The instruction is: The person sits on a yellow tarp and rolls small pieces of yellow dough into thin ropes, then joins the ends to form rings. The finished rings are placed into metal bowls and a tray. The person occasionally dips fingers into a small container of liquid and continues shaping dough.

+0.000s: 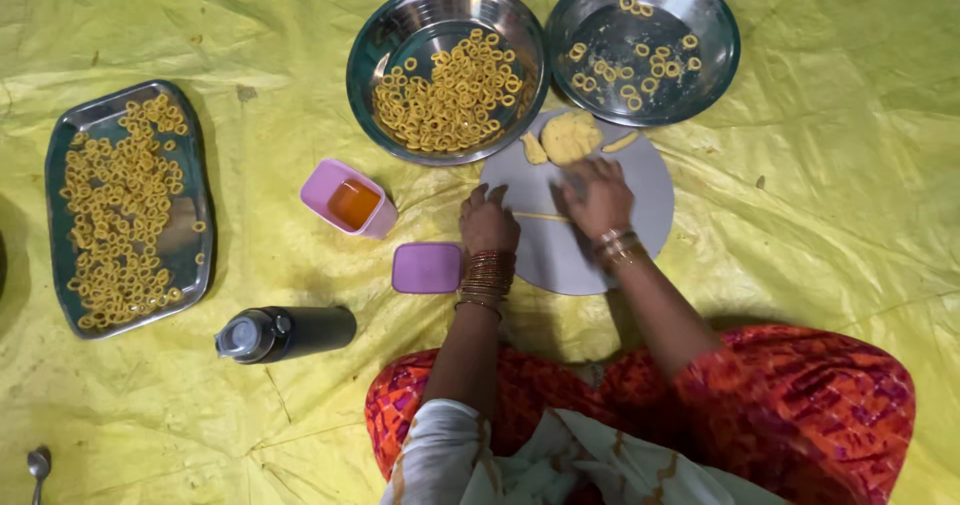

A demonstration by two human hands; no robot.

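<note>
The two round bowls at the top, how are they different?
The left bowl holds a big heap of dough rings, while the right bowl has only a few scattered ones. The left bowl's rim lies over the grey board; the right bowl just meets its edge. Both are shiny round metal.

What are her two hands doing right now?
Left hand: flat on the dough strip, gripping nothing.
Right hand: flat on the strip's other end.

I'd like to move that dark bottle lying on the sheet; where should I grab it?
Grip the dark bottle around its plain cylindrical body, coming from above. It lies on its side on the yellow sheet, cap pointing left, so the fingers can wrap the body.
</note>
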